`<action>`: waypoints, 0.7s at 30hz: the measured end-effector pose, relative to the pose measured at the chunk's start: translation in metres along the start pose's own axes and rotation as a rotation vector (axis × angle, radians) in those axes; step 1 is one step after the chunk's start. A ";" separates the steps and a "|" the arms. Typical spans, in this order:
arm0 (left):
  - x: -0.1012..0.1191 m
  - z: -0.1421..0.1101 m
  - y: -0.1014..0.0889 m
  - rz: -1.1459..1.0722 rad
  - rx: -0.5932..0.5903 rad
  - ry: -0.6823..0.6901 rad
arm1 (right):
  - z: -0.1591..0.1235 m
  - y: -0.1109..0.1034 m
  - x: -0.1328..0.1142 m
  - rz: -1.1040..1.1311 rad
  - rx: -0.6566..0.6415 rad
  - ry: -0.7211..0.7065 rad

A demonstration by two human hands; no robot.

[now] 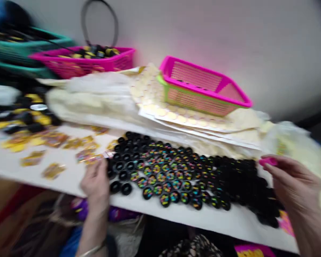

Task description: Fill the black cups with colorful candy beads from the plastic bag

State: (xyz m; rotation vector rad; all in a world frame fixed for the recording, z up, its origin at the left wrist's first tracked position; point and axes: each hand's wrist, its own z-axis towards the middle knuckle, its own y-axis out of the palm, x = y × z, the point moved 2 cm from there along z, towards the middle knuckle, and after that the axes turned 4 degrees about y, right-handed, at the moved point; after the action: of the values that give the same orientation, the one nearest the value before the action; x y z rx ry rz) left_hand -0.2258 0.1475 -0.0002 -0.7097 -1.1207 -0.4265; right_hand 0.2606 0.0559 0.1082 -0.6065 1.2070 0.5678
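Note:
My right hand (296, 189) pinches a small bright pink plastic piece (269, 161) between thumb and fingers, above the right end of the black cups. Blur hides its exact kind. At the left end of the same cups, my left hand (96, 180) is closed, with its fingertips together. What it holds, if anything, I cannot make out. Between the hands stand many small round black cups (126, 159). Those in the middle contain multicoloured bits (162, 176); the ones nearest my left hand look dark inside. Beside my left hand lie shiny gold packets (53, 170).
Behind the cups, sheets with round stickers (176, 118) lie under a pink-rimmed green basket (205, 93). A pink basket (82, 66) of black and yellow pieces and teal baskets (42, 37) stand at back left. Black and yellow containers (29, 114) crowd the left. The white table's front edge (216, 223) runs below.

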 end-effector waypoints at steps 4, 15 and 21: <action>-0.010 0.001 -0.006 -0.013 -0.052 0.002 | -0.039 0.093 -0.028 0.050 -0.445 0.141; 0.001 -0.004 -0.008 -0.013 -0.105 0.074 | -0.094 0.289 -0.033 -0.337 -1.326 -0.480; 0.004 -0.005 -0.008 -0.029 -0.103 0.091 | -0.106 0.316 -0.039 -0.753 -1.382 -0.934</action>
State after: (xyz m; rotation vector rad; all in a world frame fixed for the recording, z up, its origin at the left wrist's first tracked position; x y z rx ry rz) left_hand -0.2262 0.1383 0.0043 -0.7579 -1.0300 -0.5389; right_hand -0.0395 0.2043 0.0807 -1.6001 -0.4881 0.8302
